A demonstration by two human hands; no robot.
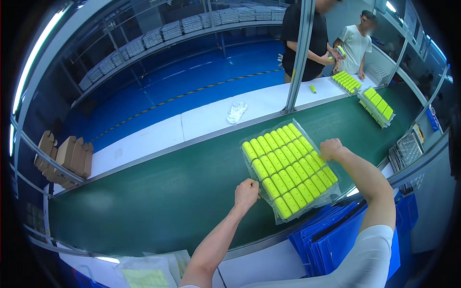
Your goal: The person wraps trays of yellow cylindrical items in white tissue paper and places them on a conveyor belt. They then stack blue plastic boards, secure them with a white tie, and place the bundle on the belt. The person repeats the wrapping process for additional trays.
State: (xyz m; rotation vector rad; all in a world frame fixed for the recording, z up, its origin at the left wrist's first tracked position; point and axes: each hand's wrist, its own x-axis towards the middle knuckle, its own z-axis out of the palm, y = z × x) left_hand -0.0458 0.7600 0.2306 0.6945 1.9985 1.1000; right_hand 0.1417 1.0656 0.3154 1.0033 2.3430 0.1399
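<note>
A clear plastic tray (pixel 317 203) filled with rows of bright yellow-green rectangular pieces (pixel 290 165) rests on the green conveyor belt (pixel 158 204) in front of me. My left hand (pixel 247 193) is closed at the tray's left edge, fingers curled toward it. At the opposite edge, my right hand (pixel 332 150) is closed too, knuckles up, apparently gripping the rim. The fingertips of both hands are mostly hidden. Thin, see-through film-like plastic sticks out around the pieces.
Another filled tray (pixel 377 106) lies farther along the belt. Across it, two people stand at a white ledge (pixel 206 124) bearing a white glove (pixel 236 112). Cardboard boxes (pixel 72 156) stand far left, blue folders (pixel 331 235) below right. A metal post (pixel 298 62) rises beyond the belt.
</note>
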